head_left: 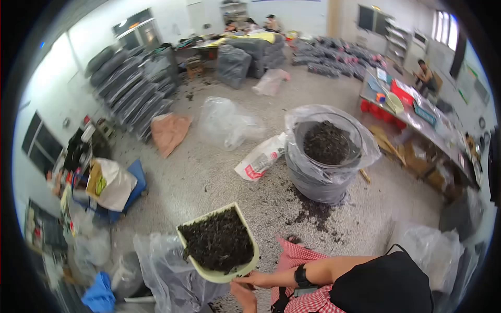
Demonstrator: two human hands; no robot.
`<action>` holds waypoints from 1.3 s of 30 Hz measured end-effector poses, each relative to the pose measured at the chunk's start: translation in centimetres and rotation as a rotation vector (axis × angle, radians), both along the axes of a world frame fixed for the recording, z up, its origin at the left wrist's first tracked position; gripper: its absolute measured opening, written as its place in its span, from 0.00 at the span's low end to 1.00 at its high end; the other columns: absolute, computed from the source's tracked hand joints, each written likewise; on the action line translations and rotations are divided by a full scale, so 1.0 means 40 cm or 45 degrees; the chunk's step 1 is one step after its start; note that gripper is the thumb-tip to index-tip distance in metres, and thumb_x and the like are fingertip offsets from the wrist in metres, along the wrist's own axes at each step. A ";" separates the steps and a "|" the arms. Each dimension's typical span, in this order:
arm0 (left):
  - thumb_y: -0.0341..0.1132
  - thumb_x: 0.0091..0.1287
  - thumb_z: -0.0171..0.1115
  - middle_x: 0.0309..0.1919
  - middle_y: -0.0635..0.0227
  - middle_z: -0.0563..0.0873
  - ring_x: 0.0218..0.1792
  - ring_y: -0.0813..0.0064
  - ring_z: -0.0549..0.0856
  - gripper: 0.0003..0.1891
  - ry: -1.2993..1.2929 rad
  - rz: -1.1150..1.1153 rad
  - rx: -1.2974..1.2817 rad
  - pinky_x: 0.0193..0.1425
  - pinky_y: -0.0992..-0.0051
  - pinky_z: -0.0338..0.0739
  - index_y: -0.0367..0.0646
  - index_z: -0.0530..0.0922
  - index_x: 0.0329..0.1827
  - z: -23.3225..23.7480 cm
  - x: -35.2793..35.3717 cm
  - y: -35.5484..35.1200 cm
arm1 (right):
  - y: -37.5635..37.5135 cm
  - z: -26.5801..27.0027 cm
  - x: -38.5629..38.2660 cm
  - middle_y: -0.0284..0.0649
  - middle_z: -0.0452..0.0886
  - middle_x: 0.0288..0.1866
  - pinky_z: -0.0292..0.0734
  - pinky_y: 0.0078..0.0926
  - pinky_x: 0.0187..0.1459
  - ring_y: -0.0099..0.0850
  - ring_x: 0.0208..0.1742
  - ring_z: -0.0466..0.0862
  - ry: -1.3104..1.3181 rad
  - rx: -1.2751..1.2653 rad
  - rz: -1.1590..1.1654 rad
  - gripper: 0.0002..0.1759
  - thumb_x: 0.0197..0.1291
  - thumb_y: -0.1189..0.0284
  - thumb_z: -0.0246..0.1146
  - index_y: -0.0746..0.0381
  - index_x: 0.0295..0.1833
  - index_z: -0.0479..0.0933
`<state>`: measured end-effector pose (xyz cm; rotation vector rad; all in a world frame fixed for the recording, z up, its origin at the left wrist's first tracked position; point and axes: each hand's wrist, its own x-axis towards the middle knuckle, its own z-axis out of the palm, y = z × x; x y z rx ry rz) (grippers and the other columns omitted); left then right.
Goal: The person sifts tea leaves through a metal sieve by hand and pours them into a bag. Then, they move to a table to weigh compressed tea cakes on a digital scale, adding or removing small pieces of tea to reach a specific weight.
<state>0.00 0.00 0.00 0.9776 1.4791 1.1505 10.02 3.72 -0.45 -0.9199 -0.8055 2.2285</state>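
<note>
A pale yellow scoop (249,268), heaped with dark crumbly material (218,240), is held out at the lower middle, its broad mouth to the upper left. My right hand (253,279), with a black band on its wrist, is closed at the scoop's handle end. Just below, my left hand (243,296) is closed at the same end; its fingers are partly hidden. Beyond and to the right stands a big bucket (326,180) lined with clear plastic, with more of the dark material inside. Some of it is spilled on the floor (315,214) around the bucket's base.
A white printed sack (261,158) lies against the bucket. Clear plastic (227,125) and an orange sack (170,133) lie on the floor. Grey bags (128,91) are stacked left; a blue trolley (134,182) stands below. A long table (412,122) runs along the right, with a person (427,78) behind.
</note>
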 end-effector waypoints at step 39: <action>0.20 0.64 0.55 0.56 0.51 0.83 0.38 0.62 0.90 0.46 0.115 -1.638 -1.293 0.30 0.67 0.86 0.57 0.47 0.84 -0.272 1.363 1.339 | 0.554 0.091 1.340 0.60 0.84 0.36 0.79 0.55 0.41 0.60 0.40 0.84 -1.918 -0.710 -0.630 0.21 0.69 0.57 0.59 0.65 0.51 0.72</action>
